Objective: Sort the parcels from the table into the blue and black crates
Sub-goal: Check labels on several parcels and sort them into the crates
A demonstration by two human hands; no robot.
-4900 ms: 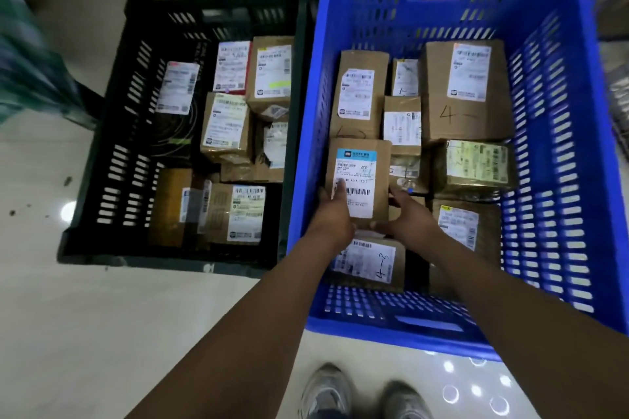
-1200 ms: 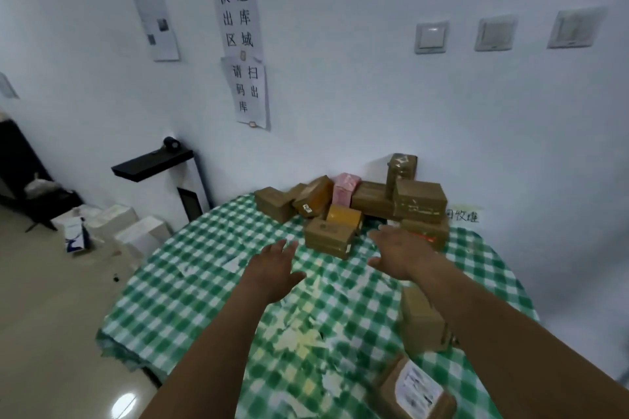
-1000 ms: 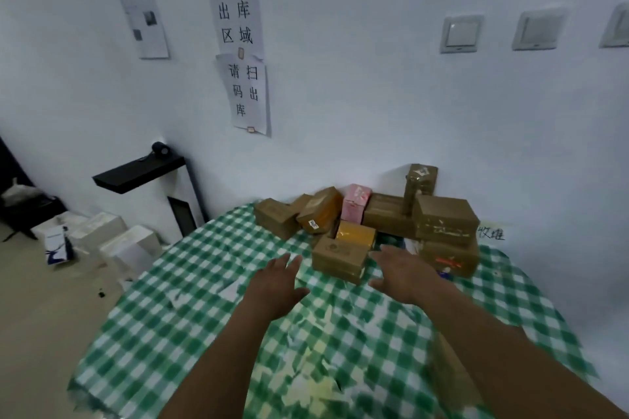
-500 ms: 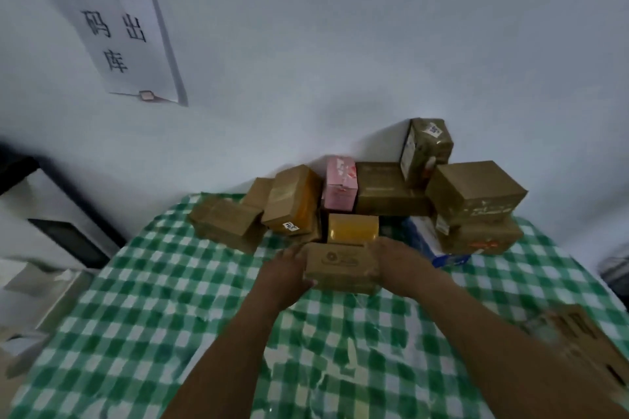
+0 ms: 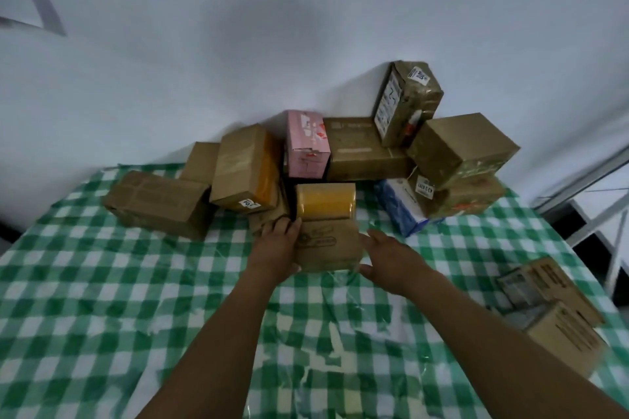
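Both hands have closed in since a second ago, when they hovered short of the pile; now they flank the brown parcel [image 5: 326, 247] at the near edge of the heap, on the table [image 5: 102, 299], touching the yellow parcel [image 5: 325, 202] just behind it. Our left hand [image 5: 277, 245] lies against its left face, fingers straight and pressed along the side, thumb at the near corner. Our right hand [image 5: 388, 258] is spread and relaxed at the right face; we cannot tell whether it touches the card yet.

We judge the parcel a stiff taped carton, probably light for its bulk, with tape that may be slick under the palm. Squeezing the two short side faces between flat palms looks the sound hold, thumbs hooked under the near edge, and lifting it toward us so the yellow parcel is not dragged along.

Further out, a pink box [image 5: 308, 146] stands behind the yellow one, a blue-and-white pack [image 5: 401, 206] leans to the right, and more brown cartons are stacked against the wall [image 5: 238, 27]. Two brown parcels [image 5: 551, 309] lie apart at the near right. Neither crate is in view.
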